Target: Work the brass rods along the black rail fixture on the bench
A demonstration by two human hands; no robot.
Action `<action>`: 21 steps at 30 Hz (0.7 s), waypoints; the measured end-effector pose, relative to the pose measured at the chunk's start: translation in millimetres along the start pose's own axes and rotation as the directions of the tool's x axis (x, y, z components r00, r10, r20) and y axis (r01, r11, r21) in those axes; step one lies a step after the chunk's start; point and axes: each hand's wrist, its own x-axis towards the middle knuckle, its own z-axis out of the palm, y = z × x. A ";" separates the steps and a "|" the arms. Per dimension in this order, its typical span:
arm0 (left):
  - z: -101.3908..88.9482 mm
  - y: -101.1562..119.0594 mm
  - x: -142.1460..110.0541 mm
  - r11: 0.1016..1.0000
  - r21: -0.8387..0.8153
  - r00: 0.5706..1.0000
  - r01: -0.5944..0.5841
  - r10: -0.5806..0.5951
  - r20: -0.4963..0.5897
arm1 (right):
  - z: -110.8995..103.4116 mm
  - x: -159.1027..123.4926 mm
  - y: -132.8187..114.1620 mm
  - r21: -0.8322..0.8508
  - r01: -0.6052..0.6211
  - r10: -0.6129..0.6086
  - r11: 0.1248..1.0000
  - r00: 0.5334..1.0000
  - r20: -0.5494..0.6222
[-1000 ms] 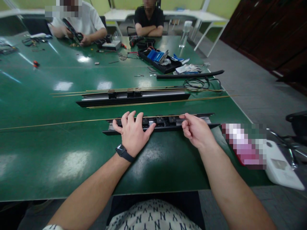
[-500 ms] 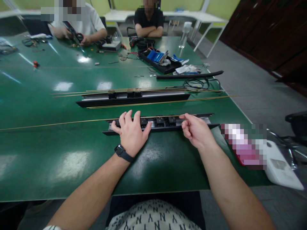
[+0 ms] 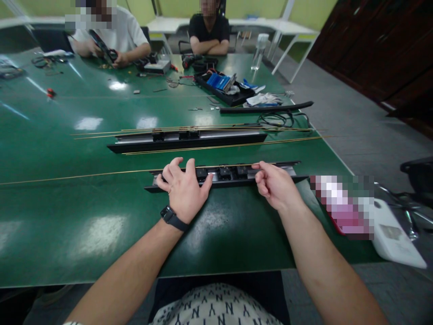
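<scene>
In front of me a black metal channel [image 3: 233,182] with a silvery inside lies on the green table. Several small black blocks [image 3: 225,173] sit in it. A long thin brass-coloured rod [image 3: 74,177] runs along its far edge and reaches well out to the left. My left hand [image 3: 184,192] rests across the channel's left part, fingers spread at the far edge and thumb at the near side. My right hand [image 3: 275,186] pinches the rod near the channel's right end between thumb and index finger, the other fingers curled.
Beyond lies a second black channel [image 3: 189,143] with thin rods around it. Farther back are a black strip [image 3: 267,108], coiled cable [image 3: 275,118], gloves [image 3: 265,99] and a black tray [image 3: 233,97]. A white object [image 3: 395,234] is at right. Two people sit opposite, one holding a tool [image 3: 101,45].
Both hands keep nearly the same places on the channel and the rod. The whole view has shifted very slightly.
</scene>
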 end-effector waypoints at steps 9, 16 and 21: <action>-2.7 1.3 1.0 0.998 0.052 0.998 0.032 -0.035 0.044 | -0.2 0.0 1.3 0.005 0.008 -0.008 1.000 1.000 -0.004; 1.3 1.2 -1.8 0.999 0.040 0.997 0.005 -0.009 0.080 | 1.6 -2.0 -1.5 0.007 -0.001 0.002 1.000 1.000 -0.018; 3.5 1.4 -3.2 1.000 0.015 0.996 -0.017 0.016 0.086 | 1.4 -1.8 -1.3 0.009 0.007 -0.007 1.000 1.000 -0.013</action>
